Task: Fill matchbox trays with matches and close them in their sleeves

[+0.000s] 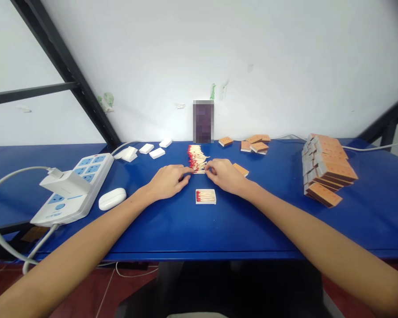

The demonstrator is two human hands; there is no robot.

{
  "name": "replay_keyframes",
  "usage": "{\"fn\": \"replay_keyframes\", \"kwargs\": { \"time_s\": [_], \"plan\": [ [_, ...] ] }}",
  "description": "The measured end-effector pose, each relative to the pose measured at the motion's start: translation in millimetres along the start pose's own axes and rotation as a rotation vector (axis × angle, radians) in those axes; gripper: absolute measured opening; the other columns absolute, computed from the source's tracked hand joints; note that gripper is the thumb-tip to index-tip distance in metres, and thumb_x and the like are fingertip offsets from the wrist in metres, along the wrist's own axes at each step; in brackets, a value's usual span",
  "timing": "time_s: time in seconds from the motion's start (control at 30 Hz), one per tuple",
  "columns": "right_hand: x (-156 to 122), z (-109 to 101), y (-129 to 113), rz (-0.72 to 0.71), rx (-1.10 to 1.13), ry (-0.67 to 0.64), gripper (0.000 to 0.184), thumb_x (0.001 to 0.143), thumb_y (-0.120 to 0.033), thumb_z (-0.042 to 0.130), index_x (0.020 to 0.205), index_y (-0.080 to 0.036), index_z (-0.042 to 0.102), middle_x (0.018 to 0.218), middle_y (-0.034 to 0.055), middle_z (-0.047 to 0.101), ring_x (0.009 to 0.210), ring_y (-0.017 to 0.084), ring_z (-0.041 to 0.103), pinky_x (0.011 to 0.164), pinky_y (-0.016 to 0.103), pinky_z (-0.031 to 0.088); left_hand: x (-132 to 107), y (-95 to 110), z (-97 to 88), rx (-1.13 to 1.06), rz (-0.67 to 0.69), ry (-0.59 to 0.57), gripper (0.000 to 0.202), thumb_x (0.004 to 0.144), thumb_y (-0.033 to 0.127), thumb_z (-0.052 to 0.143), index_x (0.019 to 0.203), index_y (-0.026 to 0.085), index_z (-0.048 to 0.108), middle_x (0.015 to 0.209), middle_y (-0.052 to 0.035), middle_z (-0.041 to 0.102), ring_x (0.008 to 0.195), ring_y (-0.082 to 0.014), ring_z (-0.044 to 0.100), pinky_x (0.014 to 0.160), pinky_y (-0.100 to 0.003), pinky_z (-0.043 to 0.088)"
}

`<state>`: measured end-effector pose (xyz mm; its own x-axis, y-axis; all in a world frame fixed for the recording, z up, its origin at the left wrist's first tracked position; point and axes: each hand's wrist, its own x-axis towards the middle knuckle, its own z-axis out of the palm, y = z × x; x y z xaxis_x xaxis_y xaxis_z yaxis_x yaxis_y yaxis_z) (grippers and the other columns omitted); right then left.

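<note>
A heap of red-tipped matches (197, 157) lies on the blue table (272, 221) in front of me. My left hand (168, 180) and my right hand (224, 176) rest on either side of the heap's near end, fingers curled and pinching a small bunch of matches between them. Just below my hands sits an open white matchbox tray (205, 196) filled with matches. An orange matchbox sleeve (240, 169) lies beside my right hand.
Several empty white trays (152, 151) lie at the back left. A white power strip (74, 187) with a plug and cable, and a white earbud case (112, 198), sit at left. Orange matchboxes (256, 143) lie behind, and a large stack (325, 170) stands at right.
</note>
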<state>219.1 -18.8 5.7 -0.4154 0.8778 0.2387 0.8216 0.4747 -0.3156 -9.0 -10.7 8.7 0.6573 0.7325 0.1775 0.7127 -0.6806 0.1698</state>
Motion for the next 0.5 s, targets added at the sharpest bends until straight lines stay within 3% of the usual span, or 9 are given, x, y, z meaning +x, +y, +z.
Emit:
{"fn": "replay_keyframes", "kwargs": {
  "time_s": [0.5],
  "plan": [
    [-3.1, -1.5, 7.7, -0.020, -0.012, -0.021, 0.015, 0.093, -0.016, 0.052, 0.092, -0.015, 0.067, 0.079, 0.0031, 0.062, 0.070, 0.013, 0.051, 0.069, 0.025, 0.034, 6.0, -1.9, 2.0, -0.068, -0.051, 0.061, 0.023, 0.093, 0.035, 0.052, 0.095, 0.022, 0.071, 0.071, -0.0003, 0.060, 0.064, -0.0149, 0.053, 0.059, -0.026, 0.033]
  ]
}}
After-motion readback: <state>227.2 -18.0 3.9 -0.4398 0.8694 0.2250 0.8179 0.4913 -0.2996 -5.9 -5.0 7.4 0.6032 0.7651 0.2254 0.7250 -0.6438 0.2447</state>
